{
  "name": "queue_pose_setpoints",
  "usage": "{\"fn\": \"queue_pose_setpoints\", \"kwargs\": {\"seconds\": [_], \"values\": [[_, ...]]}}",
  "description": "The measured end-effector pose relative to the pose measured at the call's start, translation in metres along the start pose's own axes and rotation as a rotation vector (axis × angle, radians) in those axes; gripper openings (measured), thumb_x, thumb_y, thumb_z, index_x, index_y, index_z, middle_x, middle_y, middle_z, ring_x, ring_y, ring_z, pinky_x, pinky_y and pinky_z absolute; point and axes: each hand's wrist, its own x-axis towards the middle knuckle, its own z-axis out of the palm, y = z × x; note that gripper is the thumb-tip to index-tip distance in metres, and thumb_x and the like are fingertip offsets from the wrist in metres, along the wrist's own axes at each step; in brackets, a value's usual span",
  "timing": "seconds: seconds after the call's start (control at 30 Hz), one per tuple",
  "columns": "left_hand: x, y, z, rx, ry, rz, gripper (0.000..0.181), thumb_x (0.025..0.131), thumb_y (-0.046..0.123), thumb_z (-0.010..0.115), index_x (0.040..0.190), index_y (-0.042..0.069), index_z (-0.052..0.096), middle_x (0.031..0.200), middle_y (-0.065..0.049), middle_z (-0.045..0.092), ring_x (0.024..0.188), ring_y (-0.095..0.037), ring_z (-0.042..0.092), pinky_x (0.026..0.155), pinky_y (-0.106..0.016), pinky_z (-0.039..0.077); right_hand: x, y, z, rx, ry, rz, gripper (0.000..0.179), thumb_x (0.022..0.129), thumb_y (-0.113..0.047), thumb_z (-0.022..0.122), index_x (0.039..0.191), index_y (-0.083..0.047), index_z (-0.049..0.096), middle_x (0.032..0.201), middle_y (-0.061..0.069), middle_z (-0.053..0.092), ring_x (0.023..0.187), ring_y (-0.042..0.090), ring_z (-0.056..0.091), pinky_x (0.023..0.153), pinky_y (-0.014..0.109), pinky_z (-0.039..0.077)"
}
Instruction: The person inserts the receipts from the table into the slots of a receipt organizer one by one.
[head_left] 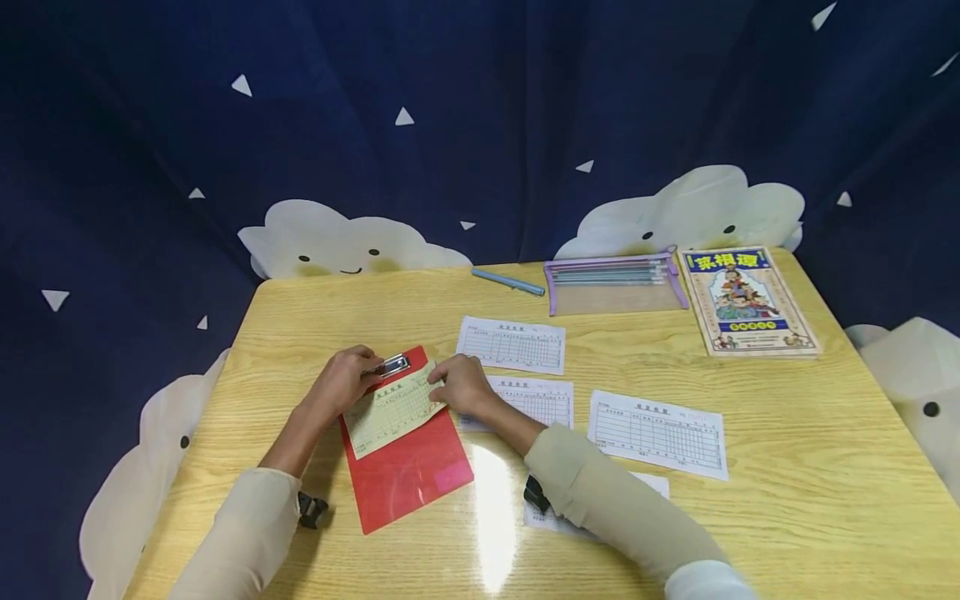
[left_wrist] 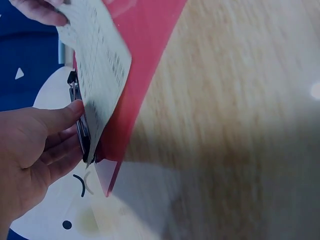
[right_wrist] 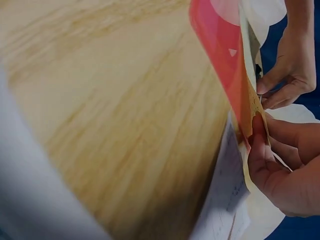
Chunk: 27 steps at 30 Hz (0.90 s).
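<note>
**Toward nine o'clock on the wooden table (head_left: 810, 450): a yellow slip (head_left: 393, 414) at the clip of a red clipboard (head_left: 408, 487)**

Taking the clipboard as the dial, with twelve at the table's far edge, the left hand (head_left: 348, 379) is at about half past ten. Its thumb and fingers pinch the metal clip (head_left: 393, 365), thumb on one side and fingers on the other. The right hand (head_left: 462, 387), near half past one, grips the slip's right edge between thumb and fingers. The slip lies over the upper half of the board and curves up off it; whether its top edge sits under the clip, I cannot tell. A pink label (head_left: 452, 476) shows at four o'clock on the board.

Four printed white slips (head_left: 512, 344) are spread from about half past one round to half past three, the last partly hidden by the right sleeve (head_left: 600, 479). Farther out are a blue pen (head_left: 508, 282) at one, a purple-edged pouch (head_left: 618, 299) of pencils at two, and an illustrated book (head_left: 750, 304) between two and three. Behind the table hangs a dark blue curtain (head_left: 480, 100) with clouds and white triangles.
</note>
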Motion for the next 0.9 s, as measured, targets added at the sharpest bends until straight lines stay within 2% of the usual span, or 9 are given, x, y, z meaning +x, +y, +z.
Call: {"fn": "queue_pose_setpoints", "kwargs": {"seconds": [0.13, 0.27, 0.5, 0.6, 0.7, 0.9], "values": [[-0.002, -0.001, 0.001, -0.008, 0.007, -0.002, 0.022, 0.078, 0.004, 0.074, 0.098, -0.006, 0.072, 0.093, -0.019, 0.067, 0.082, -0.03, 0.066, 0.069, -0.038, 0.056, 0.003, -0.001, 0.006, -0.02, 0.004, 0.001, 0.024, 0.07, -0.009, 0.079, 0.094, -0.006, 0.075, 0.092, 0.005, 0.074, 0.089, 0.018, 0.064, 0.095, 0.032, 0.044], [-0.002, -0.002, 0.001, -0.03, 0.003, -0.033, 0.024, 0.077, 0.006, 0.074, 0.099, -0.005, 0.072, 0.094, -0.018, 0.067, 0.081, -0.029, 0.067, 0.067, -0.036, 0.056, 0.005, -0.002, 0.01, -0.033, 0.011, 0.002, 0.025, 0.071, -0.008, 0.078, 0.095, -0.006, 0.075, 0.1, 0.005, 0.074, 0.096, 0.019, 0.066, 0.098, 0.032, 0.041], [0.0, -0.002, 0.001, -0.033, -0.014, -0.064, 0.026, 0.076, 0.008, 0.076, 0.099, -0.004, 0.072, 0.095, -0.018, 0.068, 0.083, -0.03, 0.067, 0.07, -0.038, 0.057, 0.008, -0.002, 0.012, -0.047, 0.034, 0.0, 0.026, 0.07, -0.007, 0.077, 0.095, -0.007, 0.075, 0.099, 0.004, 0.074, 0.094, 0.02, 0.065, 0.092, 0.033, 0.048], [0.001, -0.002, 0.001, -0.015, -0.017, -0.047, 0.025, 0.076, 0.008, 0.076, 0.098, -0.004, 0.073, 0.095, -0.018, 0.069, 0.085, -0.031, 0.068, 0.072, -0.039, 0.057, 0.008, -0.002, 0.012, -0.076, 0.045, -0.022, 0.025, 0.068, -0.007, 0.077, 0.094, -0.007, 0.076, 0.098, 0.004, 0.074, 0.095, 0.02, 0.067, 0.09, 0.031, 0.049], [0.002, -0.001, 0.001, 0.004, -0.012, -0.004, 0.021, 0.076, 0.005, 0.076, 0.095, -0.003, 0.073, 0.093, -0.018, 0.069, 0.085, -0.03, 0.067, 0.073, -0.039, 0.056, 0.009, -0.003, 0.013, -0.084, 0.047, -0.029, 0.025, 0.068, -0.007, 0.077, 0.093, -0.007, 0.076, 0.099, 0.004, 0.074, 0.096, 0.021, 0.067, 0.09, 0.032, 0.05], [0.001, 0.002, 0.002, 0.057, -0.023, 0.057, 0.013, 0.078, 0.002, 0.073, 0.09, -0.002, 0.07, 0.09, -0.018, 0.067, 0.084, -0.029, 0.065, 0.071, -0.037, 0.056, 0.01, -0.003, 0.013, -0.101, 0.036, -0.027, 0.026, 0.07, -0.007, 0.076, 0.095, -0.008, 0.076, 0.103, 0.004, 0.073, 0.102, 0.021, 0.067, 0.093, 0.032, 0.05]]}}
